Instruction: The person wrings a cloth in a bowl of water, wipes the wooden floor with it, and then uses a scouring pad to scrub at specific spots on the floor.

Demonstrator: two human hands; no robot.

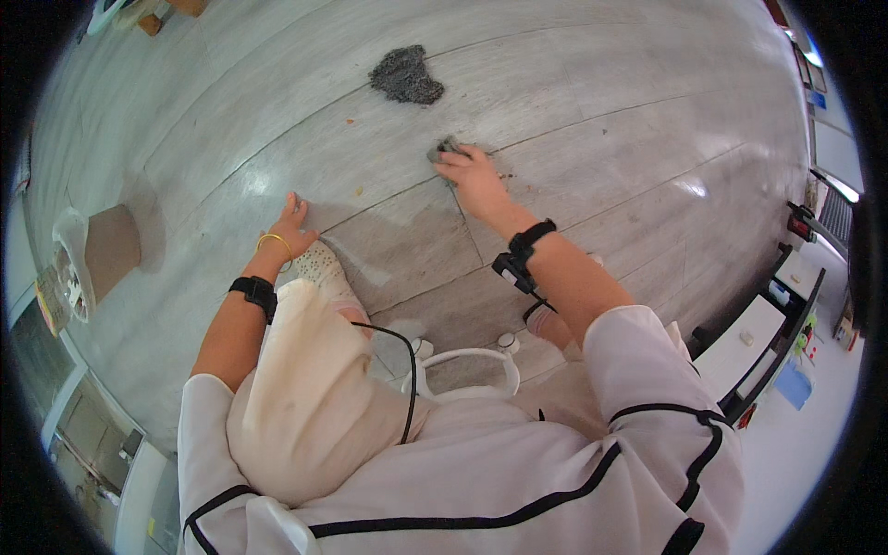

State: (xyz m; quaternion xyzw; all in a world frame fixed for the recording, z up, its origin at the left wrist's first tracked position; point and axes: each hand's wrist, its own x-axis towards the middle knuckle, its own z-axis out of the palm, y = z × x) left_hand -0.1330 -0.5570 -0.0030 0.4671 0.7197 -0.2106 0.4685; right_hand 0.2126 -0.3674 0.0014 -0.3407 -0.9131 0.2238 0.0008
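Note:
My right hand (477, 182) presses a small crumpled grey clump (445, 148) against the grey wood-look floor (590, 173); whether it is cloth or lint I cannot tell. Farther ahead lies a flat, fuzzy dark-grey piece (406, 75), perhaps a rag, apart from both hands. My left hand (288, 232) holds nothing, its fingers spread beside the toe of my dotted light shoe (322, 269). Orange-brown crumbs (349, 121) dot the floor between the dark piece and my left hand. More dark bits (510, 175) lie just right of my right hand.
A brown bin (114, 244) with a white liner stands at the left. Below me is a white base with casters (472, 354). A black cable (409, 354) hangs by my knee. Drawers (742, 336) and a desk (798, 444) stand at the right.

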